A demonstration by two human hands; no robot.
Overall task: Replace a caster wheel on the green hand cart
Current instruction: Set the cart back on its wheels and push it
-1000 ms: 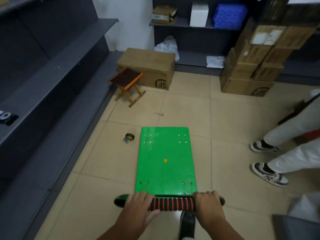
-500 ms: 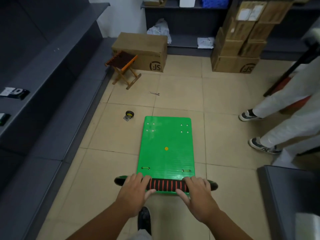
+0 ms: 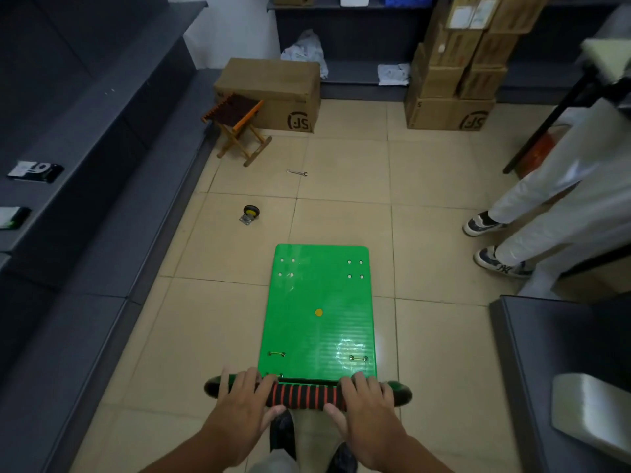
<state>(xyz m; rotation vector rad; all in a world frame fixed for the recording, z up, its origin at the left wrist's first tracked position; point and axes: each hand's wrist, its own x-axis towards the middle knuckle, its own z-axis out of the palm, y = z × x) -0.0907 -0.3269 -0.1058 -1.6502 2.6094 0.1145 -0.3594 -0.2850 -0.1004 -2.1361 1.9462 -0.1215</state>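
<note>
Your left hand (image 3: 244, 409) and right hand (image 3: 367, 413) both rest over the handle (image 3: 307, 396) of the green hand cart (image 3: 319, 312). The fingers drape across the top of the bar and each thumb hooks underneath, so both look closed around it, though the wide-angle blur at the bottom edge leaves the firmness of the hold unclear. Your left hand sits at the left end of the black-and-red ribbed grip and your right hand at its right end, with the ribbed stretch bare between them.

The cart stands on the tiled floor (image 3: 345, 220) directly in front of you, deck up, stretching away from the handle. Two clusters of four bolt heads show near its far corners, and a yellow dot marks its middle.

A loose caster wheel (image 3: 250, 214) lies on the floor beyond the cart's far left corner, well apart from it. A wrench (image 3: 296, 172) lies farther off still, near a small folding stool (image 3: 239, 126) that stands just in front of a cardboard box (image 3: 269, 93).

To your right, a second person's white-trousered legs (image 3: 549, 206) and sneakers stand clear of the cart.
</note>
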